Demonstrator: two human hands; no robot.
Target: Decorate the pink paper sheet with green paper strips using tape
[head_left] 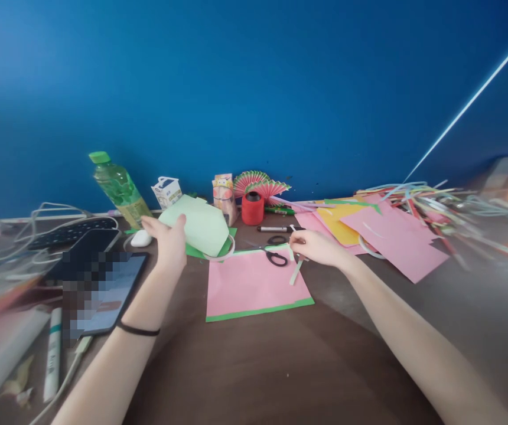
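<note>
While the pink sheet [245, 289] with green edges lies flat on the dark table [245, 378], the right hand [318, 247] is poised over its far right corner, thumb and fingers pinched together on a narrow pale strip [296, 273]. Beneath that hand, the black-handled scissors [273, 254] lie across the sheet's far edge, one finger loop on the pink. To the left of the sheet, the left hand [168, 242] is raised with thumb and fingers spread, right in front of the pale green paper piece [198, 224]; whether it touches this piece I cannot tell. The piece leans beyond the sheet's far left corner, over a darker green sheet [228, 245]. Straight beyond the pink sheet are a marker [276, 229], a red spool [253, 213] and pleated paper fans [272, 189]. Farther left of it stand a small carton [168, 193] and a tilted green-capped bottle [121, 188], with a tablet-like device [125, 289] nearer. To its right and beyond lie yellow paper [338, 223], loose pink papers [398, 245] and a blurred heap of strips [431, 206].
</note>
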